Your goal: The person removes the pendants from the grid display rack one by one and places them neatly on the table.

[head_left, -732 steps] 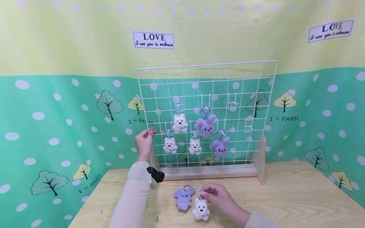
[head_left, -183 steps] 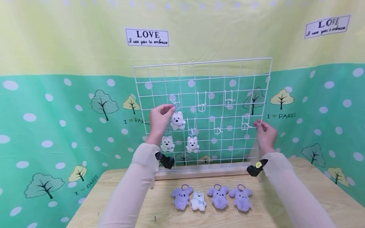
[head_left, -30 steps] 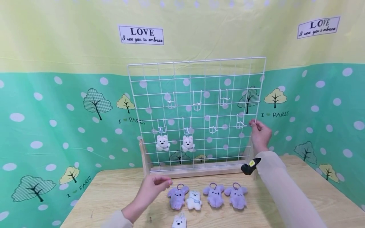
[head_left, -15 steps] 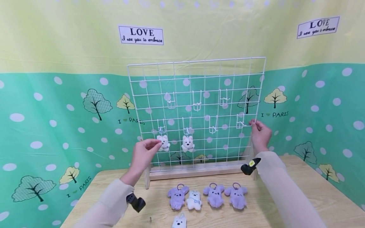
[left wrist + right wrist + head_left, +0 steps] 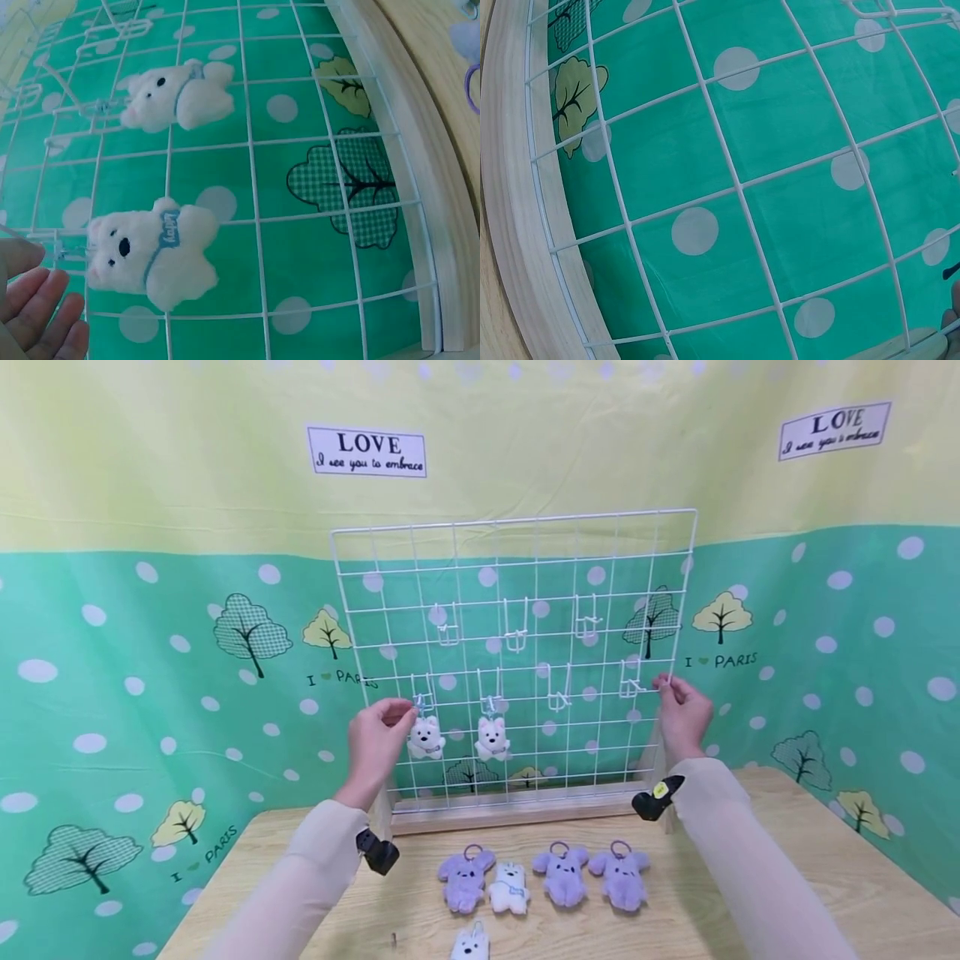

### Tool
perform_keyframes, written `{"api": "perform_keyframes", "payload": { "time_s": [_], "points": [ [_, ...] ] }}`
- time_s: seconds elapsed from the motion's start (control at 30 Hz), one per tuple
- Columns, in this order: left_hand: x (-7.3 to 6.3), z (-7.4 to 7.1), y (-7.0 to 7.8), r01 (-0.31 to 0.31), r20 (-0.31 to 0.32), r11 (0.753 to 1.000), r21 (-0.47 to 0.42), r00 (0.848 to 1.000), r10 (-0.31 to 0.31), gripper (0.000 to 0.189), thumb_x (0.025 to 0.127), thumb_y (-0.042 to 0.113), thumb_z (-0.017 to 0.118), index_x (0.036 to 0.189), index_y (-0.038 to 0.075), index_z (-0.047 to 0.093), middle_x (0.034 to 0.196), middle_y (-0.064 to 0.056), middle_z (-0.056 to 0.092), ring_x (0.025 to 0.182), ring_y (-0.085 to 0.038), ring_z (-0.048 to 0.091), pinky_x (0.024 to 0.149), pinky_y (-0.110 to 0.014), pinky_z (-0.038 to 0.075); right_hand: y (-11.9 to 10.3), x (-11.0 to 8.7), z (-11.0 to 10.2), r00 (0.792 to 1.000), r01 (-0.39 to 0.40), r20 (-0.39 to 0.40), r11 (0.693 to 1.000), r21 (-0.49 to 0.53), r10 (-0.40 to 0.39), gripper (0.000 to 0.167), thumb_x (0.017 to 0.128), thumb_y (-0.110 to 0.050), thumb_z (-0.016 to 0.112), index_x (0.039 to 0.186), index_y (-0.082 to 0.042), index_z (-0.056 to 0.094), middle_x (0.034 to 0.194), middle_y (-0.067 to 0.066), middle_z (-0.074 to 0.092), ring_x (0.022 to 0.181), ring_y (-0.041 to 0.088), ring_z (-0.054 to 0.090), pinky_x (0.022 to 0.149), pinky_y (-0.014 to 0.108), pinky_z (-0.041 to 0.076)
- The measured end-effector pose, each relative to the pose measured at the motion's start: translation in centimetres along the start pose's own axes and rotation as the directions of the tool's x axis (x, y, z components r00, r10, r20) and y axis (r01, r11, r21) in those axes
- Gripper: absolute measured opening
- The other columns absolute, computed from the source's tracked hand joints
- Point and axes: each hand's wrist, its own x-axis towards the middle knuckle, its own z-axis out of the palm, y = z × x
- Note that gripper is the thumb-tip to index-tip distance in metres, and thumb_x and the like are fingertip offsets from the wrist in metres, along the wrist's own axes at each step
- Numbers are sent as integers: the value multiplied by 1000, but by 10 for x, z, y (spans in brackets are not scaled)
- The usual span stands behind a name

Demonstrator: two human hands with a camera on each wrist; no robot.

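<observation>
My left hand (image 5: 378, 735) is at the left edge of the white wire grid rack (image 5: 525, 518). Its fingertips are beside the clasp of a white plush dog keychain (image 5: 426, 737), which hangs from a hook. In the left wrist view, thumb and fingers lie close to that clasp (image 5: 71, 249) without visibly closing round it. A second white plush dog keychain (image 5: 492, 739) hangs on the hook to the right. My right hand (image 5: 684, 717) pinches the rack's right side wire; the right wrist view shows only a bit of its fingers at the edge.
On the wooden table (image 5: 300, 860) lie three purple plush keychains, the leftmost one (image 5: 465, 883) beside a white plush dog (image 5: 510, 887). Another white one (image 5: 470, 943) is cut off by the frame's bottom. Bare hooks (image 5: 516, 639) are on the rack, whose base is a wooden bar (image 5: 525, 814).
My left hand has risen from the table to the lower left keychain's clasp. Earlier, the upper white dog and the purple keychains left the rack for the table. My right hand stays on the rack.
</observation>
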Motion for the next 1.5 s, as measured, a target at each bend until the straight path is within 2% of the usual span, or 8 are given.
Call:
{"api": "perform_keyframes", "payload": {
  "time_s": [0.13, 0.33, 0.73, 1.07, 1.5],
  "points": [
    [3, 4, -3, -2, -15, 1000, 6, 1000, 2, 20, 89, 20, 65, 104, 6, 68, 96, -9, 71, 86, -21, 65, 73, -32, 55, -1, -1, 0, 1000, -5, 3, 1000, -3, 5, 32, 97, -29, 51, 124, -13, 61, 125, 3, 63, 112, 12, 56, 97, 25, 46],
    [5, 10, -7, 16, -5, 1000, -21, 1000, -16, 20, 88, 21, 67, 102, 6, 69, 95, -10, 71, 84, -21, 65, 72, -31, 54, 0, -1, 1, 1000, -10, 7, 1000, -2, 10, 33, 97, -30, 51, 124, -14, 60, 125, 3, 62, 114, 13, 56, 98, 26, 46],
    [8, 15, -4, 31, -9, 996, -78, 999, -32, 19, 87, 19, 68, 101, 6, 70, 96, -11, 70, 85, -21, 65, 72, -31, 54, -1, -1, 3, 1000, 10, 5, 1000, -6, -10, 34, 96, -32, 52, 124, -14, 61, 124, 3, 63, 113, 13, 57, 96, 25, 47],
    [9, 16, -5, 84, 37, 988, -131, 996, -80, 19, 89, 19, 66, 103, 7, 69, 98, -10, 69, 86, -20, 62, 69, -24, 50, -2, 0, 2, 1000, -1, 6, 1000, 22, 0, 34, 96, -31, 52, 123, -13, 61, 123, 2, 63, 112, 11, 57, 97, 25, 46],
    [8, 14, -5, 103, 74, 974, -201, 993, -90, 16, 89, 16, 66, 101, 6, 68, 96, -10, 67, 84, -17, 59, 68, -19, 49, 3, 1, 0, 1000, -9, 7, 1000, 2, 9, 34, 97, -31, 52, 124, -15, 60, 124, 1, 63, 114, 13, 55, 98, 27, 46]
  ]
}}
